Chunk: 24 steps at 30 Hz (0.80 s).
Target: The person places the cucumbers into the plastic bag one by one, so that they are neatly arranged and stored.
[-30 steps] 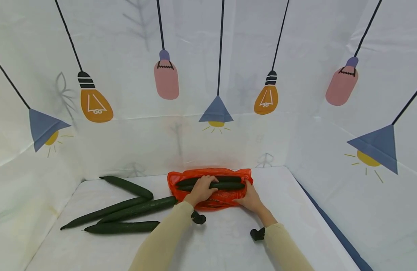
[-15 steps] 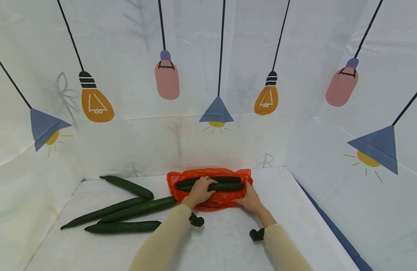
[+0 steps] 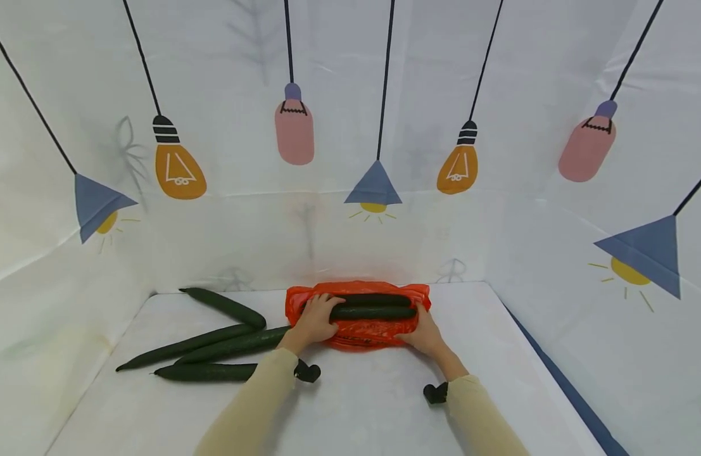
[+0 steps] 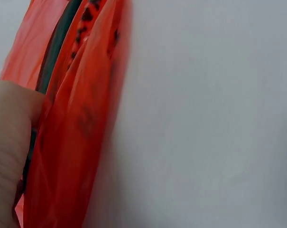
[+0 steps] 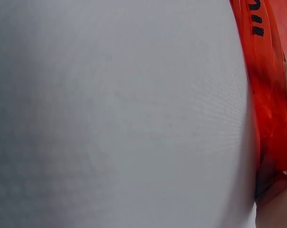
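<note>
Two dark green cucumbers lie side by side in an unsealed red plastic bag. My left hand rests across their left ends, fingers toward the far side and thumb toward the near side. In the left wrist view the thumb lies against the bag's near fold, and a strip of cucumber shows beside it. At the bag's right end, my right hand holds the red plastic, thumb at the front. Only part of that hand shows at the right wrist view's edge; its far fingers are hidden.
Several more cucumbers lie on the white table, left of the bag. One angles toward the back; another is partly covered by the left sleeve. White sheeting printed with lamps surrounds the table's back and sides.
My left hand has slid left along the cucumbers to their left ends. The right hand keeps its place at the bag's right end. The head view has shifted slightly.
</note>
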Each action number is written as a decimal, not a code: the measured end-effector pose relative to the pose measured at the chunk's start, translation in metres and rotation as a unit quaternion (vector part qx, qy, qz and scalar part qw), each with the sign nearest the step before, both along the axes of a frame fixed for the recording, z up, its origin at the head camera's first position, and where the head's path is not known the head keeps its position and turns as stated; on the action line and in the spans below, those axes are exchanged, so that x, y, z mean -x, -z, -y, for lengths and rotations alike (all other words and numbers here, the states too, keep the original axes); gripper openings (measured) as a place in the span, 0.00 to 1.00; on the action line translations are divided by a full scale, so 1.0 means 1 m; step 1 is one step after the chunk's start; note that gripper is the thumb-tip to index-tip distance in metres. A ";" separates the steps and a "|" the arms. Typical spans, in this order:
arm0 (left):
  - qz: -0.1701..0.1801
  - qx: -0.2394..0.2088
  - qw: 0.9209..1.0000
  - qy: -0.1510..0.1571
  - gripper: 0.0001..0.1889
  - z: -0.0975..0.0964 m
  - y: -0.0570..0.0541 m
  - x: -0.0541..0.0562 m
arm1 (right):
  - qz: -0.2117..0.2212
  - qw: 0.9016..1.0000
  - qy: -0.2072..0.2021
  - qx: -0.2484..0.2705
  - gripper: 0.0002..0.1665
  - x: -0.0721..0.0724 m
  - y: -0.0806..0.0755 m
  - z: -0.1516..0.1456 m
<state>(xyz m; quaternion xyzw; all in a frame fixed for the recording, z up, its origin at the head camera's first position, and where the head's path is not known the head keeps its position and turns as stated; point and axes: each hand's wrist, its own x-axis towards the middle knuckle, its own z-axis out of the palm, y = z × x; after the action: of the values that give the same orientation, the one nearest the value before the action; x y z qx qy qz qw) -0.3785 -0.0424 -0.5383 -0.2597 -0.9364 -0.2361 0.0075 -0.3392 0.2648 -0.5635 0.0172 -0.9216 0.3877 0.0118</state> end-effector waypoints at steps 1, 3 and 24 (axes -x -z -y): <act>0.001 0.006 1.000 -0.006 0.34 0.006 -0.002 -0.001 | 0.002 1.000 0.000 -0.001 0.66 0.000 0.000 0.000; 0.004 0.026 0.999 -0.020 0.36 0.017 -0.003 -0.003 | 0.007 1.000 0.002 -0.004 0.66 0.000 0.000 0.001; -0.056 -0.035 0.998 0.010 0.36 0.046 -0.004 -0.029 | -0.014 0.996 -0.027 -0.086 0.62 0.004 -0.034 0.002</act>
<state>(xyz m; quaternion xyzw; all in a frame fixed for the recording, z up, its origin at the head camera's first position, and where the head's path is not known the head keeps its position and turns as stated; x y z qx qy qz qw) -0.3492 -0.0885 -0.5343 -0.2815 -0.9230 -0.2538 0.0661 -0.3435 0.2629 -0.5293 0.0481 -0.9505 0.3067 0.0123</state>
